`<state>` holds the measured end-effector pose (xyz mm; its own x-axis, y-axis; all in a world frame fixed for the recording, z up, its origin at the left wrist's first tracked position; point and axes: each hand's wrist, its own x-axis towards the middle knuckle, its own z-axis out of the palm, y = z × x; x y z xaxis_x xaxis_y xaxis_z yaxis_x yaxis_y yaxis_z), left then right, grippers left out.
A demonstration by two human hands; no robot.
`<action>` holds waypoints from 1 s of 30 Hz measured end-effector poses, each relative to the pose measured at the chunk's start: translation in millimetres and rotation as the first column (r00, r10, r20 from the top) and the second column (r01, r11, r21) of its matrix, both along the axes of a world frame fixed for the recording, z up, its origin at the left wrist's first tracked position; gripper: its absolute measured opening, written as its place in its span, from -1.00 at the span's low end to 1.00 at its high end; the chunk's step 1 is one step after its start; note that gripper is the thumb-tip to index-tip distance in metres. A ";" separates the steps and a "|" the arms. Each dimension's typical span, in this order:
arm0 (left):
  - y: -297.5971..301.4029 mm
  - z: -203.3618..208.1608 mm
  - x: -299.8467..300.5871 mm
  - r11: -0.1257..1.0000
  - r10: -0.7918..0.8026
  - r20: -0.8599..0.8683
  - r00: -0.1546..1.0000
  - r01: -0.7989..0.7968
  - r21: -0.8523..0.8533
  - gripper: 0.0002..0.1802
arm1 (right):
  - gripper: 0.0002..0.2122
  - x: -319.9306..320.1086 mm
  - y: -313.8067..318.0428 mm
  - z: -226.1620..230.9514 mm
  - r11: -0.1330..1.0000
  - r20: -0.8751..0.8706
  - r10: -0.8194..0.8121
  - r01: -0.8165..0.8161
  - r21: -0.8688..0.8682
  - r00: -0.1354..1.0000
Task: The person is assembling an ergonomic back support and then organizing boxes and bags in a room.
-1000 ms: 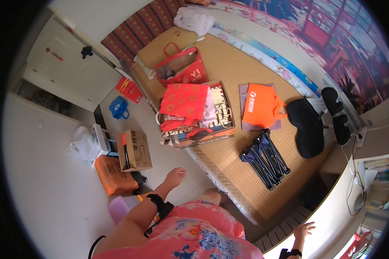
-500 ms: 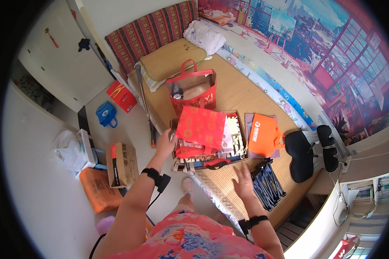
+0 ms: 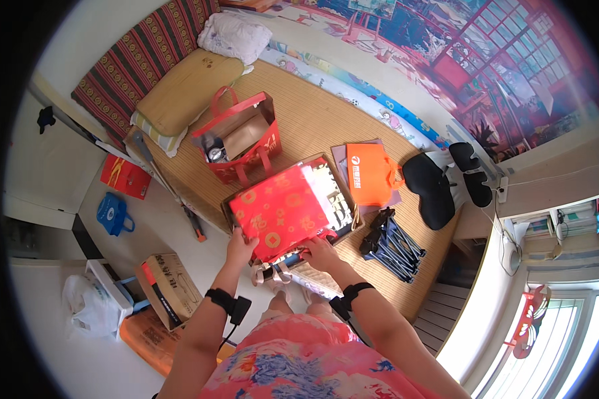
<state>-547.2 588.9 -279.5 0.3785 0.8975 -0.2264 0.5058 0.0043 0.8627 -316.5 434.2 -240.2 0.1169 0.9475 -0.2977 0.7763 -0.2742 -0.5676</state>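
Our left hand (image 3: 241, 247) pinches the flat red bag (image 3: 277, 207) at its corner; our right hand (image 3: 321, 254) curls by its lower edge, grip unclear. It lies atop the filled, open box (image 3: 353, 230), not tucked inside, with the orange bag (image 3: 371, 176) outside on the bed (image 3: 296, 103).

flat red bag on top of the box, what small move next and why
Probably lift the flat red bag by its near edge: it lies over other things in the box, the left hand is at its near left corner, and the right hand is beside its near edge.
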 end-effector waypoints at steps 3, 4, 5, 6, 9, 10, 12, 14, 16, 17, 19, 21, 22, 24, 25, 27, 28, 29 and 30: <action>-8.3 23.5 -1.5 0.998 -0.056 -0.304 0.951 0.049 -0.031 -0.45 | -0.79 21.0 -3.8 21.5 0.999 -0.212 -0.041 0.047 0.025 0.977; -2.7 32.0 -4.2 0.999 -0.051 -0.307 0.950 0.044 -0.029 -0.45 | -0.82 28.8 -2.3 37.4 0.998 -0.405 -0.063 0.062 -0.016 0.912; 2.9 40.7 -9.7 0.998 -0.048 -0.386 0.921 0.059 0.018 -0.37 | -0.85 35.2 1.4 59.9 0.977 -0.372 -0.142 0.189 0.093 0.917; 5.9 53.9 -7.0 0.995 -0.048 -0.457 0.888 0.084 0.060 -0.30 | -0.83 52.3 -2.3 69.7 0.921 -0.537 -0.361 0.381 -0.078 0.763; 11.8 85.2 26.9 0.922 -0.006 -0.638 0.770 0.251 0.294 -0.01 | -0.83 118.4 -22.9 28.5 0.540 -0.742 -0.586 0.840 -0.058 0.326; 11.7 84.4 42.7 0.765 0.021 -0.657 0.753 0.411 0.496 0.07 | -0.82 152.5 -37.9 1.4 0.454 -0.761 -0.622 0.877 -0.157 0.185; -1.3 94.0 90.5 0.814 -0.149 -0.703 0.695 0.490 0.312 0.15 | -0.67 210.2 -61.7 -49.0 0.426 -0.606 -0.787 0.812 -0.398 0.116; -2.2 81.3 109.3 0.834 -0.295 -0.731 0.616 0.539 0.117 0.23 | -0.61 228.8 -49.2 -88.0 0.437 -0.582 -0.807 0.766 -0.471 0.103; -11.8 41.1 113.2 0.808 -0.469 -0.792 0.390 0.552 -0.206 0.27 | -0.56 246.0 -37.6 -133.2 0.439 -0.549 -0.830 0.716 -0.542 0.094; -13.0 26.5 117.5 0.800 -0.489 -0.801 0.345 0.544 -0.254 0.31 | -0.54 257.0 -35.4 -156.0 0.388 -0.533 -0.846 0.695 -0.606 0.007; -17.5 15.6 115.8 0.806 -0.477 -0.810 0.341 0.538 -0.248 0.32 | -0.51 263.2 -27.1 -190.7 0.300 -0.473 -0.868 0.602 -0.740 -0.149; -15.7 8.6 105.6 0.823 -0.451 -0.829 0.330 0.512 -0.245 0.33 | -0.52 258.6 -13.7 -213.4 0.245 -0.468 -0.850 0.604 -0.759 -0.243; -15.8 7.9 103.3 0.813 -0.446 -0.831 0.333 0.539 -0.220 0.33 | -0.52 259.9 -11.8 -225.2 0.169 -0.469 -0.815 0.635 -0.753 -0.339; -18.9 0.0 108.1 0.804 -0.448 -0.829 0.336 0.558 -0.208 0.34 | -0.52 274.8 -14.1 -252.7 0.084 -0.436 -0.801 0.644 -0.760 -0.410; -19.3 -2.8 110.2 0.792 -0.439 -0.833 0.338 0.583 -0.181 0.33 | -0.52 283.0 -17.7 -266.0 0.021 -0.419 -0.783 0.653 -0.757 -0.460; -19.2 -3.8 109.5 0.788 -0.425 -0.841 0.333 0.594 -0.163 0.32 | -0.56 297.1 -17.5 -281.2 -0.060 -0.311 -0.821 0.614 -0.787 -0.479; -19.0 -2.4 107.5 0.791 -0.425 -0.838 0.342 0.591 -0.160 0.31 | -0.56 295.9 -12.0 -285.2 -0.052 -0.304 -0.828 0.603 -0.796 -0.472; -18.9 -1.7 106.9 0.793 -0.426 -0.833 0.354 0.590 -0.154 0.31 | -0.61 295.8 -7.9 -287.6 -0.008 -0.440 -0.760 0.683 -0.731 -0.479; -17.8 -2.7 110.8 0.796 -0.429 -0.831 0.355 0.583 -0.162 0.31 | -0.66 298.6 -6.9 -286.9 0.017 -0.566 -0.678 0.760 -0.650 -0.469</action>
<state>-436.4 571.0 -282.2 0.4924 0.6487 -0.5803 0.8122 -0.5821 0.0385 -17.9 427.2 -527.0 0.5309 0.1552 -0.8331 -0.8281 -0.1137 -0.5489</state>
